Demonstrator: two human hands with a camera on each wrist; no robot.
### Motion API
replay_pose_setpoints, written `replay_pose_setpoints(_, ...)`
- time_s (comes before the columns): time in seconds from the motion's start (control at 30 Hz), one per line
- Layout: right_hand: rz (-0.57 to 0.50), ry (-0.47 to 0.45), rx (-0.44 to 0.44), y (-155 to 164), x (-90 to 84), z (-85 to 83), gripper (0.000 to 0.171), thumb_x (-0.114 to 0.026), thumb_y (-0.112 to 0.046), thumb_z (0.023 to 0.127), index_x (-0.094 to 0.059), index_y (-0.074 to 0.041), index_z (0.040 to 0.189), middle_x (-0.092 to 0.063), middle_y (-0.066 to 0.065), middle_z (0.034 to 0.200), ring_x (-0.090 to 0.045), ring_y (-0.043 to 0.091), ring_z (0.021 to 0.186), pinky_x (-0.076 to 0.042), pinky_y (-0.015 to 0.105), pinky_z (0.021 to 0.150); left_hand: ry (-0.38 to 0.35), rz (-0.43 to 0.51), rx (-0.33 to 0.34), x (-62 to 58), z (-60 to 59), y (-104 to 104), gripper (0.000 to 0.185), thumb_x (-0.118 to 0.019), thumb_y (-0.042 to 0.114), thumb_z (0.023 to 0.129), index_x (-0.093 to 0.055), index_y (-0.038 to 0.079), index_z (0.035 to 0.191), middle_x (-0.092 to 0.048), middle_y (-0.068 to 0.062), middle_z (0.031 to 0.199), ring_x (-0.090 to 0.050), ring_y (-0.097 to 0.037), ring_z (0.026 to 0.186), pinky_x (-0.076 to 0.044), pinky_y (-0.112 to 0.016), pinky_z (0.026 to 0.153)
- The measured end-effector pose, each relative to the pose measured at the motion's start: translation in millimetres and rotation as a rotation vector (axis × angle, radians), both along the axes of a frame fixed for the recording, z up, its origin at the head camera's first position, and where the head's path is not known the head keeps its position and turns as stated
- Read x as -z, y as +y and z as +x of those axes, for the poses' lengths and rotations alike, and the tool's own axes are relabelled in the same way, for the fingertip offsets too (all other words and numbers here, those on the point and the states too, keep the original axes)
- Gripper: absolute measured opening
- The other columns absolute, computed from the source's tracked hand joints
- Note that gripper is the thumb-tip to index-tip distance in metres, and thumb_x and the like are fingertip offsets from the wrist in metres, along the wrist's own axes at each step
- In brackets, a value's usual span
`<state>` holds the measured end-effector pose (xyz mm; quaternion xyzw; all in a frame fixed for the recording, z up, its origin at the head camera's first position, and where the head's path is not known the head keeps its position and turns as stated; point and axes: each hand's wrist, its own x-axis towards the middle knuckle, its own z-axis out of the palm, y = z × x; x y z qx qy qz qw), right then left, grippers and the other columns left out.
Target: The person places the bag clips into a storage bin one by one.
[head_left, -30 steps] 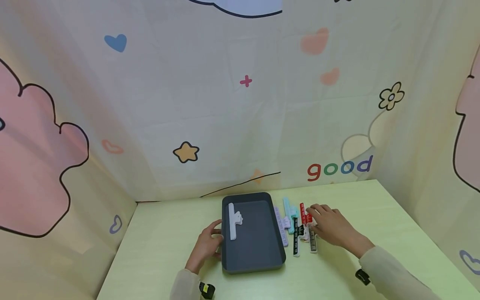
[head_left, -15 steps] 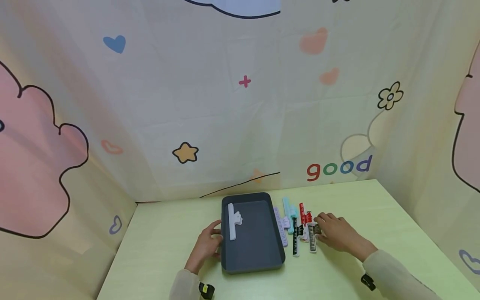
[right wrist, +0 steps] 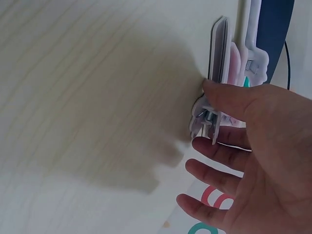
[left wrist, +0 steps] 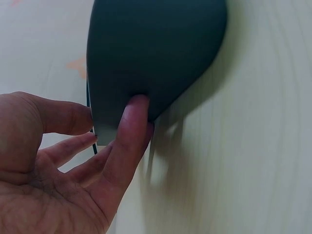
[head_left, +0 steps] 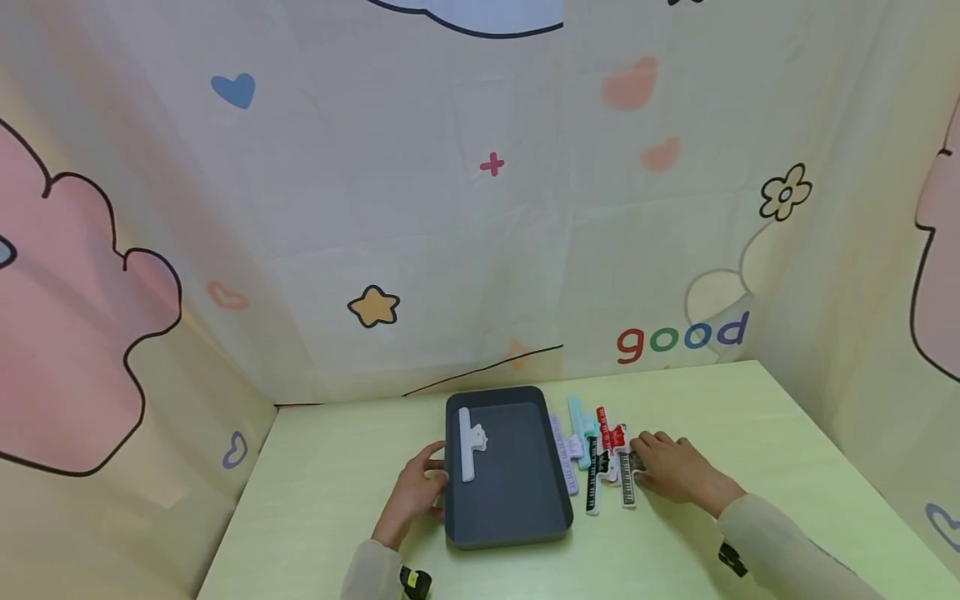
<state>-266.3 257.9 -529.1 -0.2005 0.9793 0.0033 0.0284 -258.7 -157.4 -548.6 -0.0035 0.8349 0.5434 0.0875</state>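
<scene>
Beside the dark grey tray [head_left: 510, 500], my left hand [head_left: 412, 490] holds its left edge, with the thumb at the rim and a finger against the outer wall [left wrist: 146, 48] in the left wrist view. My right hand [head_left: 673, 468] is at the rightmost clip [head_left: 627, 483], one with a grey-and-black keyboard pattern. In the right wrist view the thumb and index finger pinch that clip [right wrist: 219, 53] around its handle; the other fingers are spread. A white clip [head_left: 467, 446] lies in the tray's left part.
Between tray and right hand lie a lilac clip [head_left: 564, 457], a turquoise clip [head_left: 577, 429], a black clip [head_left: 592, 479] and a red clip [head_left: 606, 423], close together and partly overlapping. A printed curtain [head_left: 450, 250] stands behind the pale table [head_left: 322, 483].
My right hand has drawn back from over the red clip, rightwards and slightly nearer, to the handle of the grey-and-black clip. The left hand and tray have stayed put.
</scene>
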Motion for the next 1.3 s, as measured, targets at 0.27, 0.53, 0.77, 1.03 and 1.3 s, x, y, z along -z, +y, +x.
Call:
replay_pose_setpoints(0.27, 0.002, 0.006, 0.001, -0.2, 3.5, -1.0, 0.044, -0.071, -0.029, 0.088, -0.057, -0.003, 0.119, -0.059, 0.014, 0.115, -0.057, 0.035, 0.107, -0.053, 0.059, 0.084, -0.001, 0.009, 0.003, -1.1, 1.8, 1.3, 0.06, -0.052, 0.004, 0.09, -0.041, 0.013, 0.148, -0.055, -0.028, 0.134, -0.064, -0.026, 0.093, -0.058, -0.037, 0.049)
replay_pose_setpoints(0.53, 0.011, 0.051, -0.024, -2.9, 1.9, 2.3, 0.036, -0.07, -0.026, 0.089, -0.056, -0.002, 0.114, -0.057, 0.012, 0.108, -0.056, 0.03, 0.099, -0.054, 0.053, 0.076, -0.014, 0.018, -0.007, -1.3, 1.5, 0.5, 0.06, -0.052, 0.005, 0.091, -0.041, 0.015, 0.149, -0.054, -0.027, 0.135, -0.064, -0.025, 0.093, -0.059, -0.037, 0.05)
replay_pose_setpoints(0.77, 0.018, 0.088, -0.018, 3.1, -6.5, 2.1, 0.035, -0.071, -0.025, 0.088, -0.058, -0.004, 0.114, -0.058, 0.012, 0.108, -0.057, 0.031, 0.1, -0.054, 0.053, 0.076, -0.013, 0.03, -0.002, 0.1, 1.9, 1.0, 0.06, -0.052, 0.005, 0.091, -0.04, 0.015, 0.149, -0.054, -0.027, 0.136, -0.064, -0.027, 0.096, -0.059, -0.038, 0.051)
replay_pose_setpoints(1.03, 0.029, 0.11, -0.001, 8.9, -23.3, 4.6, 0.04, -0.072, -0.026, 0.088, -0.058, -0.002, 0.117, -0.059, 0.013, 0.109, -0.058, 0.031, 0.1, -0.055, 0.051, 0.077, -0.013, 0.036, -0.006, 0.7, 0.3, -0.8, 0.06, -0.052, 0.004, 0.091, -0.04, 0.014, 0.149, -0.054, -0.027, 0.136, -0.065, -0.026, 0.093, -0.058, -0.037, 0.05)
replay_pose_setpoints(1.3, 0.019, 0.171, -0.012, 6.2, -35.8, 7.6, 0.042, -0.072, -0.026, 0.088, -0.058, -0.002, 0.12, -0.06, 0.013, 0.113, -0.059, 0.031, 0.104, -0.056, 0.051, 0.079, -0.01, 0.03, -0.003, 2.7, -0.7, -0.5, 0.059, -0.052, 0.005, 0.092, -0.041, 0.015, 0.149, -0.054, -0.027, 0.136, -0.065, -0.024, 0.092, -0.058, -0.037, 0.05)
